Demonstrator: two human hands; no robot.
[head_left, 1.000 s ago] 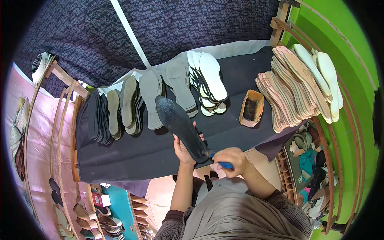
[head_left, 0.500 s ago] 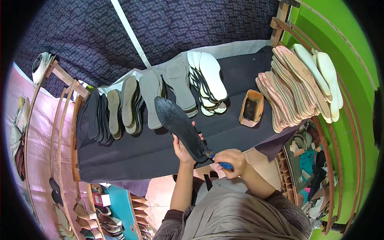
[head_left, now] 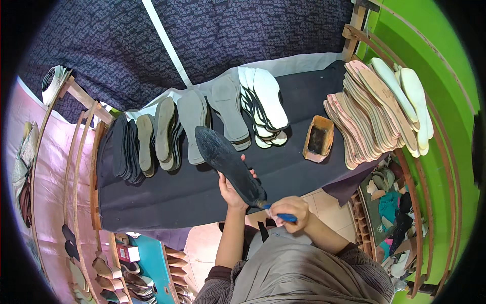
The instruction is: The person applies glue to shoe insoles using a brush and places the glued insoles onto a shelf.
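Note:
My left hand (head_left: 233, 192) grips a black shoe sole (head_left: 228, 164) from below, thumb at its left edge and fingertips showing past its right edge. The sole is tilted, its toe end up and to the left over the table. In my right hand (head_left: 292, 211) is a blue-handled brush (head_left: 284, 217), fingers closed round the handle. Its bristles lie at the heel end of the sole. On the table, right of the sole, stands an open box-like container (head_left: 319, 138) with a dark, stained inside.
Rows of black soles (head_left: 126, 149), grey soles (head_left: 190, 126) and white soles (head_left: 269, 99) lie along the dark-covered table (head_left: 152, 202). Stacked beige insoles (head_left: 364, 116) fill its right end. Wooden rails (head_left: 440, 167) flank it, and a shelf (head_left: 152, 263) with shoe parts stands lower left.
The brush has drawn slightly down and right toward the heel edge of the black sole. The sole has shifted slightly downward in my left hand.

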